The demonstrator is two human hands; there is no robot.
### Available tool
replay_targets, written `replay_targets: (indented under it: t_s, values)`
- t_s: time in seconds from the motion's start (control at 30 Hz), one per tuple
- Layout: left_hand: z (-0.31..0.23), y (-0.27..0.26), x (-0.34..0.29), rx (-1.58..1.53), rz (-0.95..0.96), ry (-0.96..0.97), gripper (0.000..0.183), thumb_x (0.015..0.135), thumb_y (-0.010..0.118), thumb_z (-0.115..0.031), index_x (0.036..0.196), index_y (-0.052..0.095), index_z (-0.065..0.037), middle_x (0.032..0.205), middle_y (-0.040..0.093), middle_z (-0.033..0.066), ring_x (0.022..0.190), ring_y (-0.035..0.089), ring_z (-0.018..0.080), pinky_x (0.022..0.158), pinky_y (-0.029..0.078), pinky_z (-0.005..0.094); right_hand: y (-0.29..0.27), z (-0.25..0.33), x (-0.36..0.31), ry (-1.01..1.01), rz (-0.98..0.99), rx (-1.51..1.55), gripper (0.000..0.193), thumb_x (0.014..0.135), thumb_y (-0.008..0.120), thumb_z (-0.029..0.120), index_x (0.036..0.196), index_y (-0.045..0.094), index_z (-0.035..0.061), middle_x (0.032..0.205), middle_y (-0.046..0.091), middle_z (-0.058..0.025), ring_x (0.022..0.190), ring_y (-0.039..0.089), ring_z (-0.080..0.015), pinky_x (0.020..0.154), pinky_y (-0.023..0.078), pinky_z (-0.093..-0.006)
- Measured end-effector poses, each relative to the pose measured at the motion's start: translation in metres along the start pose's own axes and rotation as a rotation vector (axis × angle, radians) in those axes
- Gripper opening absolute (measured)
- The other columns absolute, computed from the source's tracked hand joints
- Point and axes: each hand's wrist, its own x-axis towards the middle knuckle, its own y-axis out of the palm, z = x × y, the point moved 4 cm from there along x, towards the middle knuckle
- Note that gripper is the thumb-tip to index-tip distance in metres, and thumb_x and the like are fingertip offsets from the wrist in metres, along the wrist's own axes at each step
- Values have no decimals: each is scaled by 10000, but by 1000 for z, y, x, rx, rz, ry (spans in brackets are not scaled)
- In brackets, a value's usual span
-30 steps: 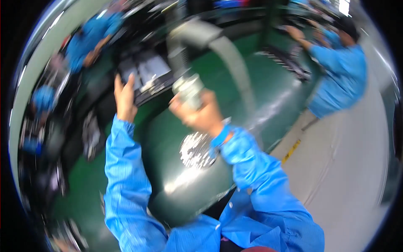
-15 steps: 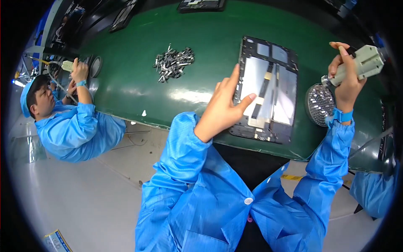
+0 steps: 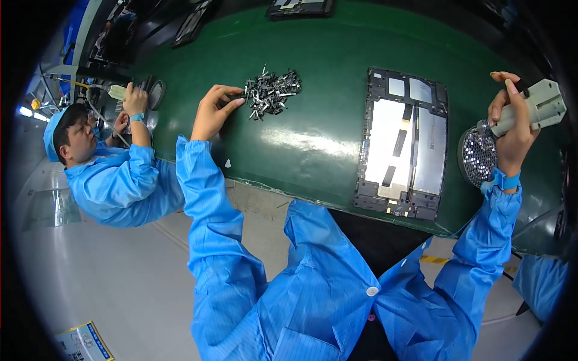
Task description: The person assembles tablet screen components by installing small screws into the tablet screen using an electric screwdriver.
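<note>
My left hand is at the left edge of a loose pile of small black and silver metal pieces. Its thumb and forefinger are apart, and I see nothing between them. In my right hand is a pale electric screwdriver, gripped round its body. The bit end points down at a round dish of small shiny screws. Between my two hands lies an opened tablet, with its silver inner plate, dark strips and black frame showing.
The green tabletop ends at a near edge in front of me. More opened tablets lie along the far side. At the left a co-worker in blue holds a similar pale tool. Another blue sleeve shows at the right.
My left hand has left the tablet and moved left to the metal pieces. My right hand still holds the screwdriver over the screw dish. The whole view has shifted slightly.
</note>
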Motion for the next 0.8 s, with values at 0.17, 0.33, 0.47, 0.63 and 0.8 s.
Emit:
replay_targets:
  t_s: [0.17,0.33,0.47,0.63,0.8]
  values:
    - [3,9,11,-20,124,69,89,869,751,-83,946,744,-39,946,658,14,809,612,134,697,472,284,4,-1,-1,-20,-35,-14,261,918,615,133,1034,678,-93,787,682,-176,497,518,-112,463,378,-257]
    - [5,-3,0,-174,-192,54,96,975,647,-68,1042,684,-10,910,674,47,794,630,123,715,515,261,2,1,0,-26,-24,-21,254,913,628,133,1009,684,-96,738,665,-163,499,528,-120,458,374,-256]
    - [-61,-1,11,-139,-323,291,254,1032,579,-96,1258,652,-4,981,682,55,864,637,101,789,522,245,0,0,0,-21,-28,-19,247,912,633,124,1008,682,-98,708,648,-148,506,538,-125,455,371,-258]
    - [-104,38,46,-271,-227,244,237,1025,589,-101,1218,661,17,969,708,76,885,680,121,806,543,252,3,2,-2,2,-45,0,234,902,648,116,1009,684,-89,704,658,-139,505,552,-127,451,392,-256]
    - [-97,36,49,-37,-88,230,170,978,634,-75,1119,686,5,934,731,116,816,729,169,735,570,303,-3,1,-3,-3,-41,-6,235,891,651,127,1006,696,-73,713,667,-134,498,548,-122,451,396,-260]
